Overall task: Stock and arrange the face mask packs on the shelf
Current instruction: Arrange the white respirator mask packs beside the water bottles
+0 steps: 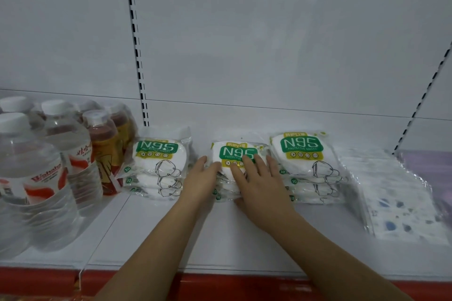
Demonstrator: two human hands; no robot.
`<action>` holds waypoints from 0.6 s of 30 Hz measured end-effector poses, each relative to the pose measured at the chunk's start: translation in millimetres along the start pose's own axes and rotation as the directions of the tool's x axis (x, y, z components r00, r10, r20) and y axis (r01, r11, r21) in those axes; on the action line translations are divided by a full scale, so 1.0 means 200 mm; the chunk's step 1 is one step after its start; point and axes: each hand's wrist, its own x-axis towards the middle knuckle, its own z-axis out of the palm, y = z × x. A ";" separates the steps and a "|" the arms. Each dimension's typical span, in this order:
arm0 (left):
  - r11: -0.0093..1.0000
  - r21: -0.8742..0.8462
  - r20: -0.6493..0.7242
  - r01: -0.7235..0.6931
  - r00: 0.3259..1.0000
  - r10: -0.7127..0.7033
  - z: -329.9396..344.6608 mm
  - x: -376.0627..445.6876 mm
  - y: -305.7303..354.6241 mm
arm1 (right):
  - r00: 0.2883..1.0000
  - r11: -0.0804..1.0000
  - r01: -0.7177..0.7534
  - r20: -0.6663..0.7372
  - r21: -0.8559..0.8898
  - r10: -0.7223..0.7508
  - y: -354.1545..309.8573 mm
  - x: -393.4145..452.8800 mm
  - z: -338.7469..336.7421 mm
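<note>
middle mask stack point(241, 154), left hand point(201, 179) beside, right hand point(259, 178) flat on top

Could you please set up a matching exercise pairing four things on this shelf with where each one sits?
Things:
1. Water bottles
2. Middle N95 stack
3. Patterned mask pack
4. Amber drink bottles

Places:
A. Under both hands, left hand and right hand
B. Far left of the shelf
C. Right of the right N95 stack
D. Between the water and the left N95 stack

Pairs: 1-B, 2-A, 3-C, 4-D
</note>
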 end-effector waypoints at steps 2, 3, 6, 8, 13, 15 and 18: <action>1.000 -0.029 -0.018 -0.003 1.000 0.002 0.01 0.02 0.01 | 1.000 1.000 0.000 -0.023 0.003 0.000 0.01 0.03 0.01; 0.999 -0.046 -0.023 0.006 1.000 -0.007 0.02 0.03 0.01 | 0.999 1.000 0.000 -0.042 0.010 0.001 0.03 0.04 0.01; 0.998 -0.059 -0.033 0.028 0.999 -0.030 0.04 0.06 0.01 | 0.998 0.999 -0.027 -0.064 0.034 0.029 0.06 0.06 0.01; 0.999 -0.040 -0.036 0.026 0.999 -0.027 0.04 0.08 0.00 | 0.998 0.999 -0.038 -0.050 0.032 0.040 0.07 0.07 0.01; 0.995 0.094 -0.017 -0.024 1.000 0.026 0.04 0.08 -0.03 | 1.000 1.000 -0.019 -0.022 0.010 0.020 0.06 0.07 0.02; 0.958 0.266 -0.036 -0.106 0.992 0.119 0.04 0.06 -0.04 | 1.000 1.000 -0.021 -0.023 0.018 0.022 0.05 0.07 0.00; 0.828 0.506 -0.025 -0.243 0.955 0.296 0.02 -0.01 -0.02 | 0.993 0.993 -0.015 -0.114 0.119 0.029 0.02 0.06 -0.05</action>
